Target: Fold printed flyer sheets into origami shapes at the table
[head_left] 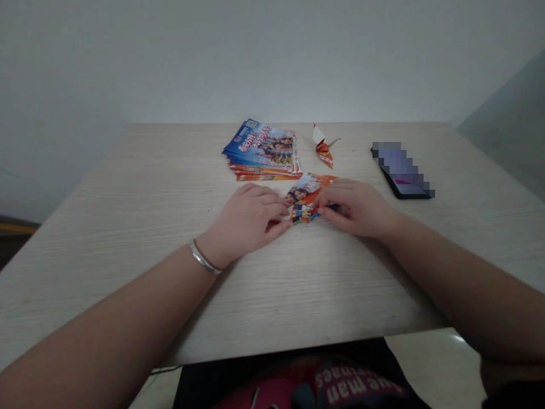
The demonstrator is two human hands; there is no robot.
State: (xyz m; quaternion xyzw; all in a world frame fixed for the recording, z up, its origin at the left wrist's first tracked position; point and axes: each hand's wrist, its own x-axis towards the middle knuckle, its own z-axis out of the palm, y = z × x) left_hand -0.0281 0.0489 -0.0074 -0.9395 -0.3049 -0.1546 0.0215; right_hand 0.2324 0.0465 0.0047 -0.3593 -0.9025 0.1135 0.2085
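Observation:
A small folded piece of colourful printed paper (305, 197) lies on the wooden table (128, 227) between both hands. My left hand (249, 218), with a silver bangle on its wrist, presses the paper's left edge with curled fingers. My right hand (355, 207) pinches its right edge, fingers closed. Both hands rest on the tabletop.
A fanned stack of printed leaflets (261, 153) lies just beyond the hands. A finished folded paper crane (323, 149) stands to its right. A dark phone (402, 170) lies at the right. A pale wall rises behind the table's far edge.

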